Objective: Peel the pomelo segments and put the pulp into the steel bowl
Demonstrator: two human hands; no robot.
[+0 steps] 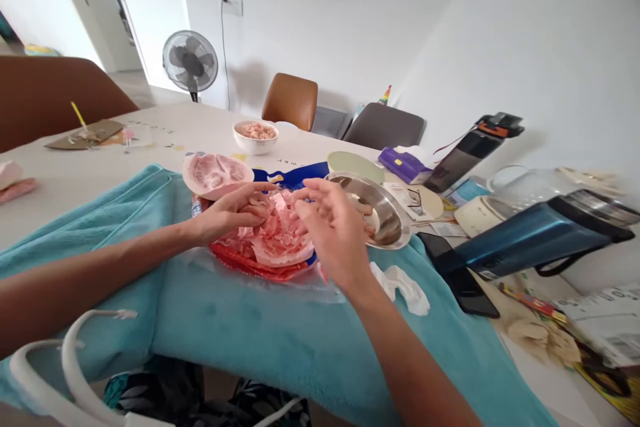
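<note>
A heap of pink pomelo peel and membrane scraps (pixel 280 233) lies on a red and blue plastic bag (pixel 255 268). Over its left side is my left hand (pixel 233 213), with the fingers curled together around something small that I cannot make out. My right hand (pixel 333 227) hovers at the heap's right side, fingers bent and apart, thumb toward the scraps; no held thing shows in it. A hollow pomelo rind half (pixel 217 175) sits behind my left hand. Beyond, a white bowl (pixel 255 141) holds pomelo flesh.
A steel basin (pixel 387 213) stands right of my right hand, with a crumpled tissue (pixel 405 288) in front. Farther right are a phone (pixel 457 273), a blue tumbler (pixel 540 230) and a dark bottle (pixel 467 153). A teal towel (pixel 225 327) covers the near table edge; white cables (pixel 75 367) lie lower left.
</note>
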